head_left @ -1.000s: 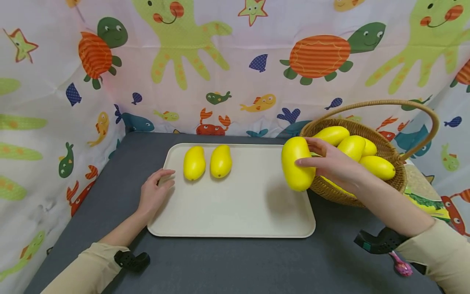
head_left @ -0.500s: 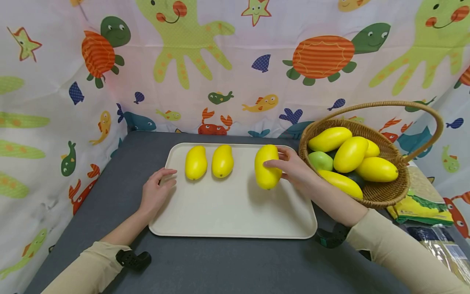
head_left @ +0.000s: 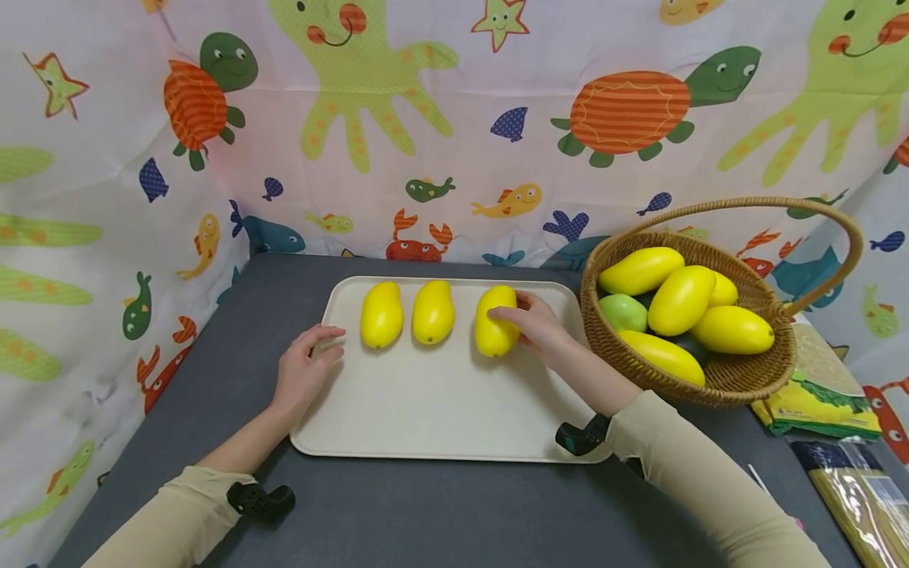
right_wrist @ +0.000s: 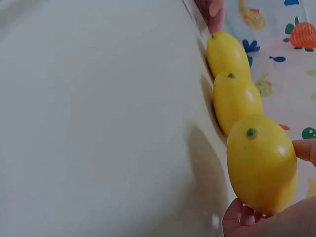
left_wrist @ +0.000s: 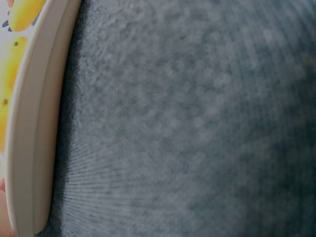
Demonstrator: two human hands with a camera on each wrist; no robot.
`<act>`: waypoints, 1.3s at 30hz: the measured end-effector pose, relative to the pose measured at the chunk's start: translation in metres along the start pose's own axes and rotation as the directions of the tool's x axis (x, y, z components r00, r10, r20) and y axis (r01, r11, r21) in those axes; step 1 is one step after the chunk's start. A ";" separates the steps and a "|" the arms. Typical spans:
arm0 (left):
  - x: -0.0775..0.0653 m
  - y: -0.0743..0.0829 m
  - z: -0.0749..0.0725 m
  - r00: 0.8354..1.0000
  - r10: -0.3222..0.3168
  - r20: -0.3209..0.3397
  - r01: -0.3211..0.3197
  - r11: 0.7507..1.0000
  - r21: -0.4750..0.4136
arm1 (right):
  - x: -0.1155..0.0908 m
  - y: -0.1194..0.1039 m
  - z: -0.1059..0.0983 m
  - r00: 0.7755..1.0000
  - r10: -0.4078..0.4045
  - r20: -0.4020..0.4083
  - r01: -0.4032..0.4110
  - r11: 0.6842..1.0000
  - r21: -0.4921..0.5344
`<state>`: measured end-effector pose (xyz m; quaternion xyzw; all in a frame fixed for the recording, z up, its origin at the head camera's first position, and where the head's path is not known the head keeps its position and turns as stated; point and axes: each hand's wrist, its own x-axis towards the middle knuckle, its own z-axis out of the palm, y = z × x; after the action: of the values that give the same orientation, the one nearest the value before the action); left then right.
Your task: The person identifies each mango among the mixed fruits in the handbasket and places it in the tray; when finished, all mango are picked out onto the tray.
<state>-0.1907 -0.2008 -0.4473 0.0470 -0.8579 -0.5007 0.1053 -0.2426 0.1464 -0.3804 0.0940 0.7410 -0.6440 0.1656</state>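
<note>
My right hand [head_left: 536,323] grips a yellow mango [head_left: 495,322] over the back right half of the cream tray [head_left: 426,410], thumb on the near side. In the right wrist view, the held mango [right_wrist: 261,163] shows its stem end, with a shadow on the tray beside it. Two more mangoes, a left one [head_left: 382,315] and a middle one [head_left: 433,312], lie side by side near the tray's back edge. My left hand [head_left: 304,367] rests at the tray's left rim with relaxed fingers. Mostly grey cloth and the tray's side [left_wrist: 42,118] fill the left wrist view.
At the right stands a wicker basket [head_left: 753,386] with a tall handle, holding several yellow mangoes and a green fruit [head_left: 623,312]. Beyond it lie a yellow-green packet [head_left: 817,394] and a clear-wrapped packet [head_left: 859,497]. A patterned curtain [head_left: 454,229] hangs behind the grey table [head_left: 426,513].
My right hand has carried the mango leftward from beside the basket to over the tray, near the two lying mangoes, and lower. The left hand has stayed at the tray's rim.
</note>
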 end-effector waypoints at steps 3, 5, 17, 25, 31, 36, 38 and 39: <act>0.000 0.000 0.000 1.000 0.000 0.000 0.000 1.000 -0.001 | 0.009 0.002 0.002 1.000 0.003 -0.024 -0.003 1.000 -0.008; 0.000 0.000 0.000 1.000 -0.002 0.000 0.002 1.000 0.000 | 0.014 0.004 0.004 0.999 0.004 -0.035 -0.004 1.000 -0.019; -0.002 0.002 0.000 1.000 -0.007 0.012 0.007 1.000 0.006 | 0.033 0.006 0.008 0.997 0.014 -0.080 -0.022 0.995 -0.098; -0.001 0.000 0.000 1.000 0.007 0.010 -0.007 1.000 0.011 | 0.037 0.006 0.009 0.997 0.003 -0.077 -0.014 0.990 -0.137; -0.002 0.001 0.000 1.000 0.004 0.013 -0.004 1.000 0.019 | 0.039 0.010 0.007 0.998 -0.006 -0.065 -0.006 0.982 -0.188; -0.002 0.001 0.000 1.000 0.003 0.014 -0.004 1.000 0.018 | 0.040 0.010 0.005 0.998 -0.009 -0.060 -0.006 0.970 -0.243; -0.002 0.001 0.000 1.000 0.004 0.016 -0.004 1.000 0.014 | 0.039 0.010 0.005 0.998 -0.009 -0.061 -0.009 0.961 -0.275; -0.002 0.001 0.000 1.000 0.004 0.016 -0.004 1.000 0.013 | 0.040 0.010 0.005 0.998 -0.009 -0.062 -0.010 0.957 -0.291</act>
<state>-0.1891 -0.2000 -0.4468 0.0419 -0.8621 -0.4951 0.0993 -0.2750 0.1404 -0.4050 0.0889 0.8326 -0.5244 0.1546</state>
